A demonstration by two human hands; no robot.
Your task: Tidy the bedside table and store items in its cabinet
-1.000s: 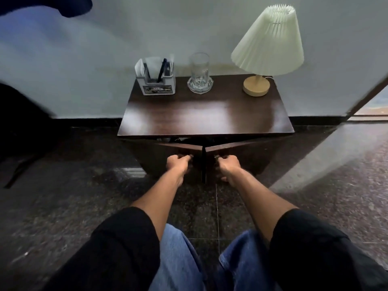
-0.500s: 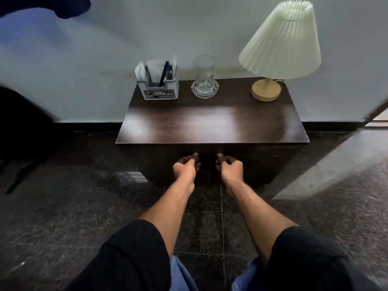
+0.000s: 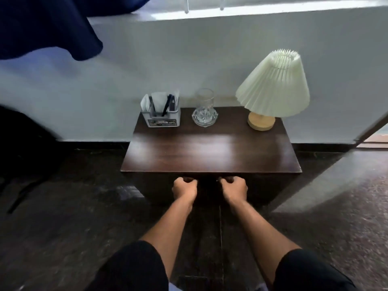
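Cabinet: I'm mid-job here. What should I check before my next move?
1. Doors shut: ok, neither swings out below the tabletop.
2. Left hand on a handle: cannot tell; its fingers curl at the door front and the handle is hidden.
3. Right hand on a handle: cannot tell, for the same reason.
4. Pen holder, glass and lamp upright along the back edge: ok.
5. Contents stowed inside: cannot tell, hidden behind the doors.
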